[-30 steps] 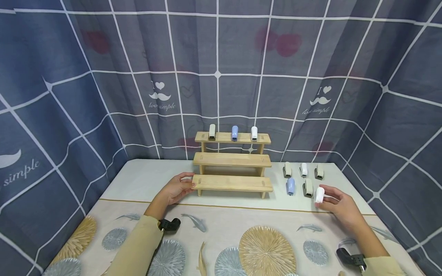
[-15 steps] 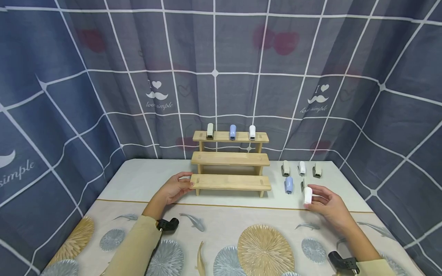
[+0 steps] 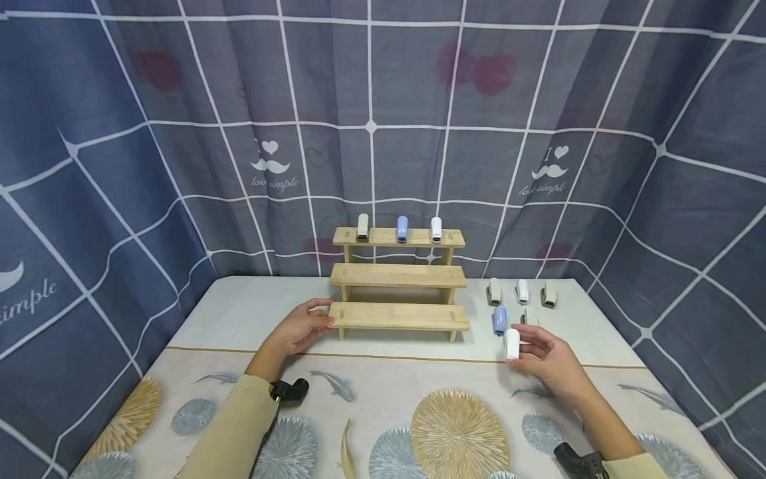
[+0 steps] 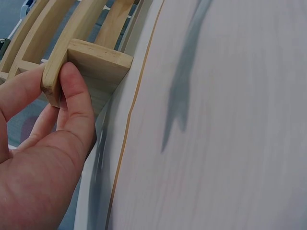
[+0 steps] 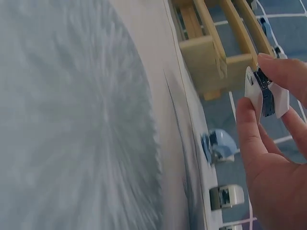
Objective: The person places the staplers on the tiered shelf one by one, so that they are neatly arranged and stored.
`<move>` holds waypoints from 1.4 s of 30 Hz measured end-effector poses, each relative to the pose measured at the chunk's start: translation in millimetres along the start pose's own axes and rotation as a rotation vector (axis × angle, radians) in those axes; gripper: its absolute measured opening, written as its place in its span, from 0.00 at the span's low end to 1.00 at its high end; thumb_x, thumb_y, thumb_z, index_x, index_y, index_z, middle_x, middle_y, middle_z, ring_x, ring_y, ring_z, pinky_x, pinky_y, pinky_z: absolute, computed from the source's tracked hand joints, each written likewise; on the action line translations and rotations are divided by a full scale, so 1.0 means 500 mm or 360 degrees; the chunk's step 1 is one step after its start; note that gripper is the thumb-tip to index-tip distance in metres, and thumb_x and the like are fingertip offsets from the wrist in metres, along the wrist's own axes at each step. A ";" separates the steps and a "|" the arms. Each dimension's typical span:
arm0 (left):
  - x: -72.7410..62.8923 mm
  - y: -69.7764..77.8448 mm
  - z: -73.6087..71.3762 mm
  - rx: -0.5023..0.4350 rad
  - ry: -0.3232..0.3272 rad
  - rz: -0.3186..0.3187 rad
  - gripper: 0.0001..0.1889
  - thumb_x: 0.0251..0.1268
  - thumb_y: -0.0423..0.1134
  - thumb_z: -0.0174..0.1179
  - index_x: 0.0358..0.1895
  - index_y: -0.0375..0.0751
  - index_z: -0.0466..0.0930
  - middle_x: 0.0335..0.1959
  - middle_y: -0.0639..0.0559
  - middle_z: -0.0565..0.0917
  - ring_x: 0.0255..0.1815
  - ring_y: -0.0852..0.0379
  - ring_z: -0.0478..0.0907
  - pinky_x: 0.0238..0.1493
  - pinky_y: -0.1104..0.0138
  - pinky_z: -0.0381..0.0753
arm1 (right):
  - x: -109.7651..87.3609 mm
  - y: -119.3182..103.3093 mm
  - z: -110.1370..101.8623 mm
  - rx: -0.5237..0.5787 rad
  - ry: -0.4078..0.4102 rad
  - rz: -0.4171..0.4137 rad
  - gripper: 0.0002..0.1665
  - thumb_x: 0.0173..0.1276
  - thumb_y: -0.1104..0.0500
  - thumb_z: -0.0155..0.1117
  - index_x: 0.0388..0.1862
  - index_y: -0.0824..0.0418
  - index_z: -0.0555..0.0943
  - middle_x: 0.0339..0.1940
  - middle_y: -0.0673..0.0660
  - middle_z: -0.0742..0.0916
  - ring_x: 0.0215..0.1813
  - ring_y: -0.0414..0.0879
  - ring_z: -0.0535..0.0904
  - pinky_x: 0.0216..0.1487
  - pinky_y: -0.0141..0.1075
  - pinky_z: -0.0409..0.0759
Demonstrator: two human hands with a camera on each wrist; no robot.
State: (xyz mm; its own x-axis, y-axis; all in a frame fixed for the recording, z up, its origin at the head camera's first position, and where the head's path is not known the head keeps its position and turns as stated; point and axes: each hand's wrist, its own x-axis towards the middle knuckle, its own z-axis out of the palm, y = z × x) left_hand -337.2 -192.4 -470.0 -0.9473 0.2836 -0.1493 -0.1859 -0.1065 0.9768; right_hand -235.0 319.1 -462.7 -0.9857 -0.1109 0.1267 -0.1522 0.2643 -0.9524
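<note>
A three-step wooden display rack stands on the white tabletop. Its lowest board is pinched at the left end by my left hand, thumb and fingers on either side of the wood in the left wrist view. My right hand holds a small white stapler raised right of the rack; in the right wrist view its metal inside shows between the fingertips. Along the top step sit a beige stapler, a blue stapler and a white stapler. The two lower steps are bare.
Right of the rack, more staplers rest on the table: a blue one, a white one and beige ones, one partly hidden behind my right hand. A patterned cloth covers the front. Checked curtains enclose the back and sides.
My right hand has carried the white stapler leftward from the right end of the front stapler row, toward the rack. My left hand keeps its grip on the rack.
</note>
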 end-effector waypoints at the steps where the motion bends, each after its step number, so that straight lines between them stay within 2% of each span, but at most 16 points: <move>1: 0.000 0.000 0.000 -0.0003 -0.0006 0.0000 0.34 0.69 0.20 0.56 0.76 0.26 0.55 0.43 0.50 0.84 0.43 0.60 0.84 0.50 0.69 0.87 | 0.000 -0.001 0.004 0.0010 -0.0008 -0.0004 0.45 0.56 0.70 0.78 0.72 0.72 0.69 0.51 0.41 0.83 0.49 0.36 0.85 0.47 0.30 0.87; 13: -0.002 0.001 -0.001 -0.0030 -0.0012 0.0006 0.35 0.69 0.19 0.56 0.76 0.25 0.54 0.42 0.50 0.83 0.41 0.60 0.84 0.47 0.70 0.87 | 0.005 -0.015 0.052 0.0143 -0.0139 -0.0059 0.45 0.57 0.72 0.76 0.72 0.75 0.67 0.56 0.52 0.83 0.52 0.38 0.85 0.48 0.32 0.88; 24: -0.001 -0.001 -0.004 -0.0028 -0.0005 -0.0004 0.35 0.69 0.20 0.57 0.77 0.26 0.54 0.43 0.50 0.83 0.42 0.60 0.85 0.48 0.70 0.87 | 0.029 -0.029 0.097 0.0198 -0.0212 -0.0094 0.46 0.56 0.72 0.77 0.73 0.75 0.66 0.55 0.47 0.84 0.52 0.38 0.85 0.47 0.32 0.88; 32: 0.000 -0.004 -0.004 -0.0019 -0.0020 0.0000 0.35 0.69 0.20 0.57 0.77 0.26 0.54 0.44 0.50 0.83 0.43 0.60 0.84 0.50 0.69 0.87 | 0.048 -0.035 0.125 0.0202 -0.0287 -0.0112 0.46 0.54 0.72 0.79 0.71 0.74 0.69 0.57 0.59 0.83 0.51 0.39 0.85 0.49 0.33 0.88; 42: -0.002 -0.003 -0.004 -0.0029 -0.0010 0.0007 0.35 0.69 0.20 0.57 0.76 0.26 0.54 0.43 0.50 0.83 0.42 0.60 0.85 0.50 0.69 0.87 | 0.070 -0.054 0.159 0.0261 -0.0367 -0.0153 0.45 0.52 0.72 0.79 0.69 0.75 0.70 0.58 0.66 0.82 0.52 0.43 0.85 0.52 0.33 0.87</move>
State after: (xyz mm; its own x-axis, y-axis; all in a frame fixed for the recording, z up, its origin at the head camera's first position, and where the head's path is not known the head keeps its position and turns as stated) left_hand -336.5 -194.4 -471.7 -0.9465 0.2887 -0.1441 -0.1865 -0.1252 0.9744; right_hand -259.7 232.0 -454.7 -0.9221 -0.3478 0.1698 -0.2118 0.0861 -0.9735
